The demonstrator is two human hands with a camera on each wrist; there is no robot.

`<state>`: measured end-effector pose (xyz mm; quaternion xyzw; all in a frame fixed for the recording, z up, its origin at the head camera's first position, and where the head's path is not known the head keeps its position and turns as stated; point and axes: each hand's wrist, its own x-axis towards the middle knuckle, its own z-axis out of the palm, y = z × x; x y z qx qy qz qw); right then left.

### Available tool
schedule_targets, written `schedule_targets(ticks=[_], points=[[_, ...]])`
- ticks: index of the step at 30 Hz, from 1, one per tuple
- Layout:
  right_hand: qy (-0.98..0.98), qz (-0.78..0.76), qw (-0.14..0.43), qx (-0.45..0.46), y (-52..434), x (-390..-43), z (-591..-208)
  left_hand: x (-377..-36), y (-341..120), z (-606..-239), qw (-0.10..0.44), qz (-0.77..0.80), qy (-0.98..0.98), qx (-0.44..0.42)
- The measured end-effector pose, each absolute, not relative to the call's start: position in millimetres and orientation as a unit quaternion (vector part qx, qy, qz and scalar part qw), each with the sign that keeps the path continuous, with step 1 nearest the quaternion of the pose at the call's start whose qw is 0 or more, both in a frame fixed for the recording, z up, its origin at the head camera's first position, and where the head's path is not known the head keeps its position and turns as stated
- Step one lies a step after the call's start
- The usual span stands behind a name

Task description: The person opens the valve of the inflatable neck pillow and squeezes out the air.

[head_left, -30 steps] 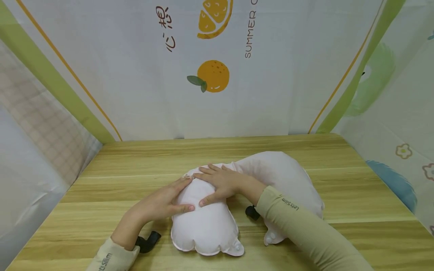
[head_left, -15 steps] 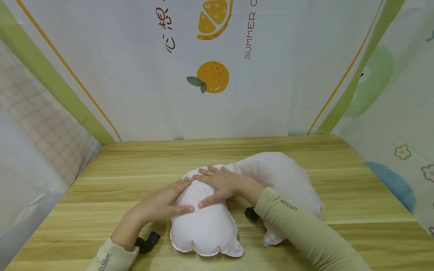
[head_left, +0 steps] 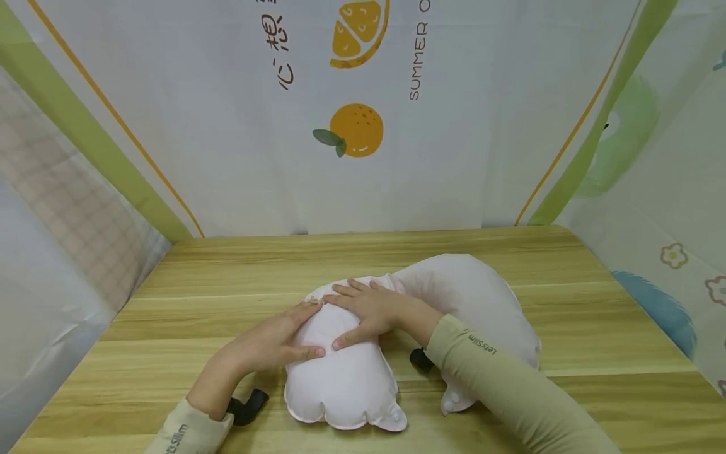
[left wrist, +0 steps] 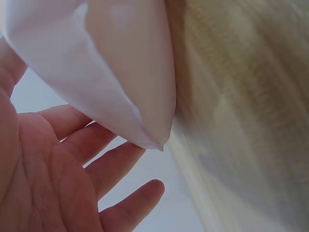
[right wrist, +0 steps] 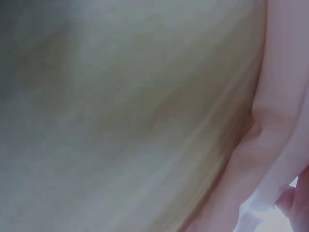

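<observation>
Your left hand (head_left: 275, 337) lies against the left side of the pillow (head_left: 340, 391), thumb on its upper face, fingers extended and grasping nothing. Your right hand (head_left: 368, 310) lies on top of the same lobe with the fingers spread and flat, also without a grip. Your two thumbs point toward each other, a little apart, near the middle of that lobe.

The pillow is pale pink and plump, on the counter (head_left: 227, 271) in the lower middle of the head view. It arches over to a second lobe right of centre, partly behind your right sleeve (head_left: 510, 384). A small tab (head_left: 395, 416) sticks out at the lower right of the first lobe, and another (head_left: 454, 400) at the bottom of the second.

In the left wrist view your fingers are apart beside the pillow's seamed edge. The right wrist view is blurred: mostly wood, with the pillow along the right.

Your left sleeve (head_left: 190, 432) is at the bottom left; a black piece (head_left: 248, 407) shows beside it, and a second one (head_left: 421, 359) by your right cuff.

Beyond the counter hangs a white cloth (head_left: 442, 164) with an orange print (head_left: 357, 130) at upper centre. Flower prints (head_left: 674, 255) mark the cloth at right.
</observation>
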<state>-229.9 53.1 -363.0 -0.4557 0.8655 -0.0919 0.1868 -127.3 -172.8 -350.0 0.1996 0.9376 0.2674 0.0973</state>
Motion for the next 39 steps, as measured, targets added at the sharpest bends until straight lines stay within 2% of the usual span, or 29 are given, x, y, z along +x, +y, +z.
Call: schedule_targets(ticks=[18, 31, 39], points=[[0.865, -0.083, 0.183, -0.46, 53, -229, -361, -127, -173, -352, 0.096, 0.261, 0.939, 0.202], [0.827, -0.113, 0.121, -0.538, 68, -245, -327, -117, -175, -340, 0.067, 0.25, 0.942, 0.216], [0.83, -0.118, 0.16, -0.52, 70, -253, -329, -118, -174, -343, 0.05, 0.237, 0.94, 0.239]])
